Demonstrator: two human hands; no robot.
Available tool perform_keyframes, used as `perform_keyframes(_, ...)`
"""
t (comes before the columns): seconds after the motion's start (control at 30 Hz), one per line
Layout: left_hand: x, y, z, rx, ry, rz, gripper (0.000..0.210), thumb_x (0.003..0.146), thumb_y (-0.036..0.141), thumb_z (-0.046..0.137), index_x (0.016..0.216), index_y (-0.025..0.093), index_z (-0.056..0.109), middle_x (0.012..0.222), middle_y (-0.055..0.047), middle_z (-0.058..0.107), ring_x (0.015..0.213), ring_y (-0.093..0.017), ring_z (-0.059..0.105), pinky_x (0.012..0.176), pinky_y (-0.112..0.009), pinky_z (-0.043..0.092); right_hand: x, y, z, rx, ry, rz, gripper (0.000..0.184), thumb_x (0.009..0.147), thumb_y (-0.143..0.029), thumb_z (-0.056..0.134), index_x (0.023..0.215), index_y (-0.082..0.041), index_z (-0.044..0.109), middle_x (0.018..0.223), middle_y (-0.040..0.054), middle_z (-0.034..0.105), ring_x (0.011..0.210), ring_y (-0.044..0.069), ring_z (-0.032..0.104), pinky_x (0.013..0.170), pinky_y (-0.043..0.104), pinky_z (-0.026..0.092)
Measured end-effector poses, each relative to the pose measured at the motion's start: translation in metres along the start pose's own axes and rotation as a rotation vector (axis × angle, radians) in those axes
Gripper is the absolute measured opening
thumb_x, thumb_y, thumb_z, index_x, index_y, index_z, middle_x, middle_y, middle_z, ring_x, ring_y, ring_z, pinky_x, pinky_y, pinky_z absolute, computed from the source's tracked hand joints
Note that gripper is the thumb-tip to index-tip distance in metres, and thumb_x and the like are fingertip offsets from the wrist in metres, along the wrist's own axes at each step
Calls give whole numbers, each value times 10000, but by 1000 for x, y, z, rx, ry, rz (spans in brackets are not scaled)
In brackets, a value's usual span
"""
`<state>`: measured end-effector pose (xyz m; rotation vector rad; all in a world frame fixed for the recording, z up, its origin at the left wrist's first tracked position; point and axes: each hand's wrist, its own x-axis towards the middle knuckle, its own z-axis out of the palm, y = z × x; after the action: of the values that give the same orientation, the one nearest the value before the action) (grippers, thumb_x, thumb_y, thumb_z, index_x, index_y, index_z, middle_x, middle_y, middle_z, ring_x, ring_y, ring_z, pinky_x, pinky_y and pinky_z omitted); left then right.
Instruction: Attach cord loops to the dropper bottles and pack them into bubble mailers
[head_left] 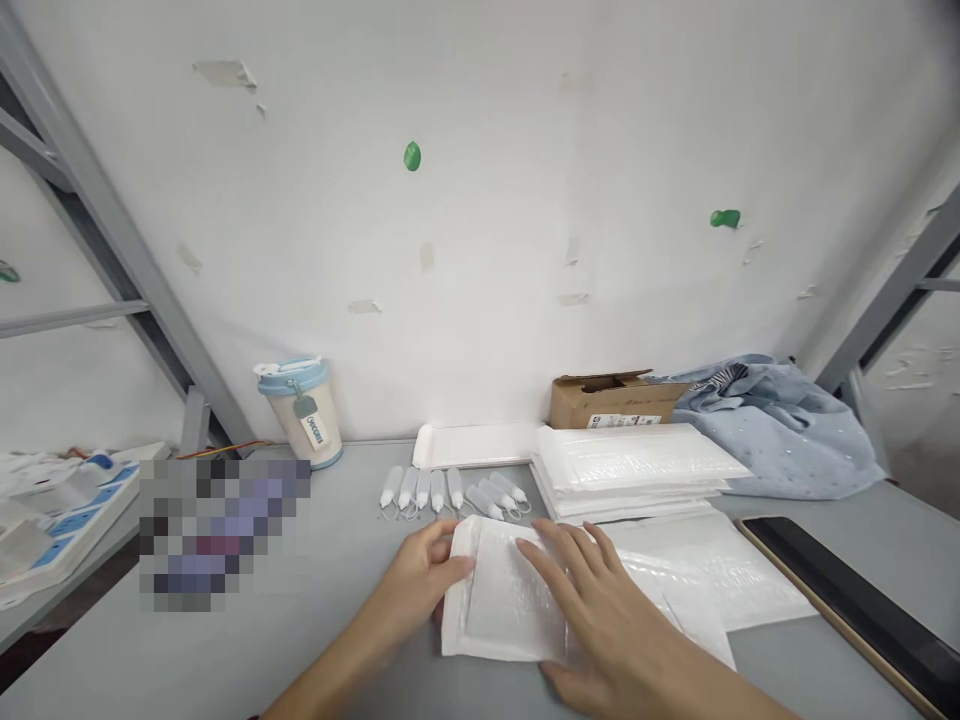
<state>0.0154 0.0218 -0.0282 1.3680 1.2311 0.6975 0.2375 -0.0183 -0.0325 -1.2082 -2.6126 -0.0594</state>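
Observation:
A white bubble mailer (pixel 502 600) lies in front of me, with its folded end to the left. My left hand (pixel 427 570) grips that left end, thumb on top and fingers underneath. Spread over the mailer's right part is my right hand (pixel 592 610), its fingers apart and resting on the surface. Another white mailer (pixel 750 570) lies flat behind and to the right, partly under the one I touch. Just beyond my hands, several small translucent squeeze bottles (pixel 439 490) with white caps lie in a row.
A stack of white mailers (pixel 645 455) stands at the back right, before a brown cardboard box (pixel 611 405) and a light blue cloth (pixel 780 430). One mailer (pixel 480 445) lies by the wall. A cup with a blue lid (pixel 304 415) stands left; a dark phone-like slab (pixel 862 600) lies right.

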Motion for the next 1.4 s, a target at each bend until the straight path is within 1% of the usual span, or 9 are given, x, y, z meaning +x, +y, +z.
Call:
perform_keyframes(0.1,-4,4,7,-81,-106,-18,233,729,307,558,840,112,618,608,17,559,465,-87,436,425,-194,312,0,-1,0,-84,79,-55,720,663,-249,590,1337,-170,350,1347,210,363,1226,403,314,940,628,294)
perform_keyframes(0.23,-6,-1,22,-145,-156,21,184,660,297,651,690,120,613,585,33,522,546,-100,441,506,-198,342,-1,-4,0,-138,103,-111,727,666,-275,607,1334,-162,346,1356,227,343,1233,412,284,928,635,294)
perform_keyframes(0.47,-6,-7,35,3,-87,62,249,688,309,616,565,154,466,538,57,353,526,-85,324,462,-196,268,0,-10,-5,-198,134,-177,683,660,-283,621,1289,-147,393,1221,214,486,1088,382,428,858,571,373)
perform_keyframes(0.63,-1,-15,26,356,88,209,338,795,350,506,531,174,389,520,53,328,507,-90,314,459,-208,255,-1,-9,-6,-199,167,-198,568,693,-216,600,1231,-122,444,1129,166,545,970,309,495,791,436,435)
perform_keyframes(0.73,0,-15,15,628,187,409,322,884,350,396,651,167,522,607,10,488,577,-128,446,545,-233,373,-2,-4,-5,-171,152,-114,535,703,-208,576,1216,-133,445,1115,158,542,957,304,498,760,420,445)
perform_keyframes(0.8,3,-13,6,802,166,601,271,916,287,342,886,176,588,847,-49,600,797,-177,538,718,-293,447,-1,0,-5,-159,145,-50,521,704,-193,559,1208,-136,439,1110,154,537,952,303,500,746,416,448)
perform_keyframes(0.9,12,-13,-3,1074,183,805,283,898,164,353,1111,174,539,1168,-102,557,1110,-240,465,922,-407,411,1,4,-7,-152,143,5,509,697,-143,538,1193,-124,431,1100,155,531,951,299,499,740,410,451)
perform_keyframes(1.07,41,-10,0,1268,203,785,464,788,-33,334,1191,160,459,1240,-105,512,1132,-253,442,860,-408,453,3,7,-13,-77,139,107,475,717,-157,505,1184,-142,418,1094,143,519,934,284,495,726,409,456)
perform_keyframes(1.4,48,-9,8,1116,101,815,243,820,89,435,1038,152,520,992,-91,578,913,-240,488,769,-374,435,0,10,-6,-5,151,189,480,745,-205,475,1211,-157,368,1102,143,516,924,283,505,710,420,474)
